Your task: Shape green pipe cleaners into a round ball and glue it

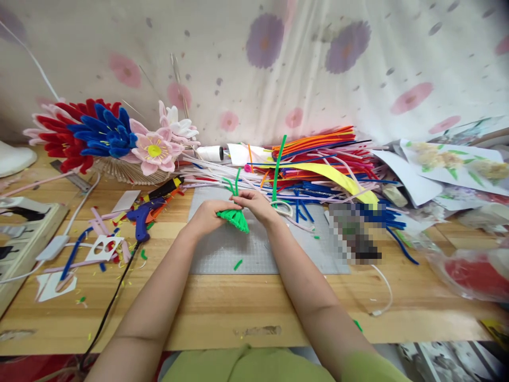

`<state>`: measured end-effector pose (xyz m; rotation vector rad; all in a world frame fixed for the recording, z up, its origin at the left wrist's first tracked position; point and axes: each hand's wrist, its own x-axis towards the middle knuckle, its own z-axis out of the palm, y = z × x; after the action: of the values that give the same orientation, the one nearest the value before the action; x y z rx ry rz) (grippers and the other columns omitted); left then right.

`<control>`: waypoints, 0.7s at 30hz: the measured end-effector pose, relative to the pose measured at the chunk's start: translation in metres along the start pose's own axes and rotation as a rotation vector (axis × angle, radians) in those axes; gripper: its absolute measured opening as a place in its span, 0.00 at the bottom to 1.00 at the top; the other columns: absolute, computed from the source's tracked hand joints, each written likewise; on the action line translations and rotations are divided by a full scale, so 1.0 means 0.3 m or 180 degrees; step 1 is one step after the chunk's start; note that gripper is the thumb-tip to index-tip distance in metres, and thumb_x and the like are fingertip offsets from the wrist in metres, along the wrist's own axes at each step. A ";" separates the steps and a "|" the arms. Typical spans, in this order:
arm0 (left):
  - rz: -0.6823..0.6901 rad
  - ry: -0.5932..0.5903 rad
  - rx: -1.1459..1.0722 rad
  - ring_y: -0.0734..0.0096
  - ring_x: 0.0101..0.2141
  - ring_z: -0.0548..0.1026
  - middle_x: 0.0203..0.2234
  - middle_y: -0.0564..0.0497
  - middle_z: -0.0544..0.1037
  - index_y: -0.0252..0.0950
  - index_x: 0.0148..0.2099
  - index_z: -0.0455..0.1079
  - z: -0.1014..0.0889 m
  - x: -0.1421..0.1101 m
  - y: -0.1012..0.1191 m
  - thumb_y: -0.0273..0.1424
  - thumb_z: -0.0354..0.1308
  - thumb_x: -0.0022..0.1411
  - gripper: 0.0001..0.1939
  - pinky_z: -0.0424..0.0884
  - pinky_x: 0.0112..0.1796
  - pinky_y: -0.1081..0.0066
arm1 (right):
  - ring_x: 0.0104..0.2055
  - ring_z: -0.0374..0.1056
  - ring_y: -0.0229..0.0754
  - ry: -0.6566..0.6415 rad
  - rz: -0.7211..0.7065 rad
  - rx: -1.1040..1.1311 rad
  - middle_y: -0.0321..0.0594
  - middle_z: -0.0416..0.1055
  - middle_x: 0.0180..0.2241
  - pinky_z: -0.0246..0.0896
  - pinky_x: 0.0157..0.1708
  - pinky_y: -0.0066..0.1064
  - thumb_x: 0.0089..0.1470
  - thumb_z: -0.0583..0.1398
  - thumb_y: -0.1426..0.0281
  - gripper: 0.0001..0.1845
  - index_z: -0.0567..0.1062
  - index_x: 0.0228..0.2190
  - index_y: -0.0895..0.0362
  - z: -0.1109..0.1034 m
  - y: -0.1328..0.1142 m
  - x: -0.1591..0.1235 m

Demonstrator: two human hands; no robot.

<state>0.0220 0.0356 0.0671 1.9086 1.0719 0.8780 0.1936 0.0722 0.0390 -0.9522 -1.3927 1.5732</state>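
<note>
Over the grey cutting mat (222,260), both hands are at one bunch of green pipe cleaners (234,219). My left hand (207,216) is closed around it from the left; the bunch fans out below the fingers and thin green ends stick up above. My right hand (254,204) meets it at the top, thumb and fingers pinched together near those upright ends. Exactly which strand the right fingers grip is hidden. A green scrap (237,265) lies on the mat below, and a long green pipe cleaner (278,170) stands up behind the right hand.
A blue glue gun (145,217) with a black cord lies left, among cut scraps. Pipe-cleaner flowers (105,132) stand at the back left. Coloured pipe cleaners (318,154) are heaped behind the mat. A blurred-out object (353,233) and a white cable (385,281) lie right.
</note>
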 end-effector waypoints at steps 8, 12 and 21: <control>-0.0211 0.0020 0.0388 0.65 0.40 0.75 0.38 0.53 0.78 0.43 0.42 0.75 0.026 0.004 0.012 0.23 0.54 0.43 0.22 0.67 0.43 0.72 | 0.23 0.61 0.34 0.0815 0.0100 0.0376 0.33 0.64 0.14 0.52 0.24 0.26 0.31 0.65 0.62 0.14 0.70 0.13 0.58 0.023 0.022 0.028; -0.0324 0.0173 0.0359 0.64 0.38 0.76 0.37 0.54 0.79 0.44 0.38 0.77 0.038 0.009 0.022 0.24 0.55 0.44 0.19 0.67 0.42 0.71 | 0.24 0.63 0.36 0.1007 0.0295 0.0760 0.33 0.62 0.13 0.51 0.21 0.25 0.27 0.67 0.64 0.13 0.69 0.11 0.58 0.031 0.033 0.033; -0.0588 0.0384 0.0107 0.63 0.36 0.76 0.32 0.53 0.80 0.43 0.33 0.78 0.049 0.012 0.029 0.23 0.58 0.41 0.15 0.67 0.41 0.70 | 0.17 0.55 0.29 0.1115 0.0554 0.0869 0.33 0.66 0.15 0.54 0.20 0.26 0.25 0.68 0.65 0.13 0.72 0.14 0.59 0.030 0.034 0.035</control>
<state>0.0388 0.0315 0.0683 1.7687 1.3196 0.8831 0.1805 0.0779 0.0296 -1.1373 -0.8493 1.5809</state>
